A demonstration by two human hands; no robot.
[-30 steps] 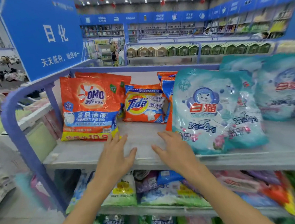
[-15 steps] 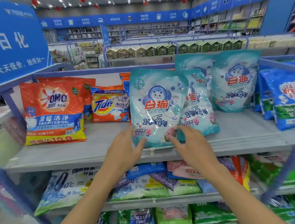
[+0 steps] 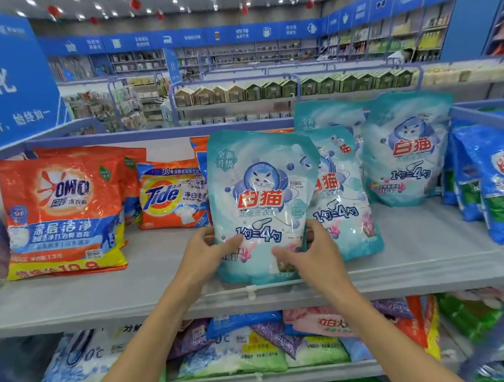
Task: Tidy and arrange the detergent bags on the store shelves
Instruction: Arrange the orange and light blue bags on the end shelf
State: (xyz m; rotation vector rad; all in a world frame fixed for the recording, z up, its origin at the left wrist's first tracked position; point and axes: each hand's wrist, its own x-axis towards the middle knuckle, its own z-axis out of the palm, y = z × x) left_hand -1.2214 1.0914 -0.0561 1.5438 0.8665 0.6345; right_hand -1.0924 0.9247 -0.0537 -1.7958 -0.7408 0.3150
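Nearest the camera, both forearms reach up to the top shelf (image 3: 419, 270). The left hand (image 3: 203, 257) and the right hand (image 3: 307, 257) hold the lower corners of the front teal cat-logo detergent bag (image 3: 260, 196). Each hand's fingers are closed on the bag: thumbs lie on its printed face and the remaining fingers wrap behind the side edges. The bag stands upright with its base at the front edge of the shelf.

Just behind it and to its right, a second teal cat-logo bag (image 3: 341, 198) stands at a slight tilt and is partly covered by the held bag. Further back and right, a third teal bag (image 3: 408, 149) stands upright, with another partly hidden behind it. To the left stand the Tide bag (image 3: 170, 198) and the OMO bag (image 3: 63, 213), the latter fronting a stack. At the far right, blue bags (image 3: 499, 181) lean close together.

Task status, as judged: early to middle stage. The OMO stack looks orderly. The teal group is staggered and overlapping, not yet in a straight row. On the lower shelf, the mixed bags (image 3: 258, 342) lie flat in a loose pile and appear unsorted.
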